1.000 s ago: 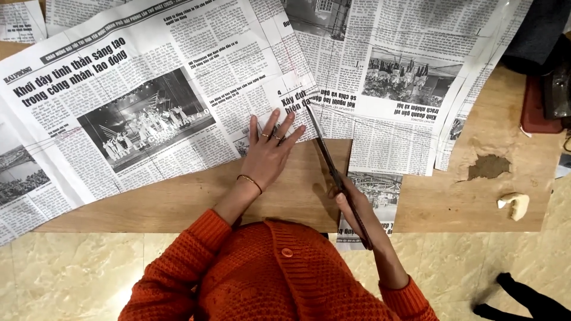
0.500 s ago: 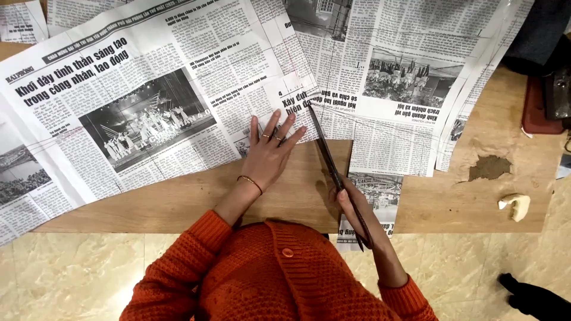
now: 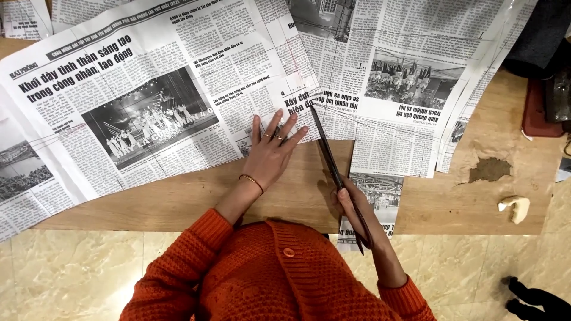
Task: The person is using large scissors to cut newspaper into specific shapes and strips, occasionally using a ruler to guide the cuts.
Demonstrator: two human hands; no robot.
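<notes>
Wooden surface lies under overlapping newspapers; a pale lump sits far right; left hand presses flat, fingers spread, on newspaper; right hand grips long dark scissors, tips at the paper's edge.

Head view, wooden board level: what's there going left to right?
Large newspaper sheet → left hand → long dark scissors → right hand → dark patch on the board → small cream-coloured lump.

The right hand hid the scissors' handles. The newspaper ran off the top and left edges, and its small print was unreadable.
</notes>
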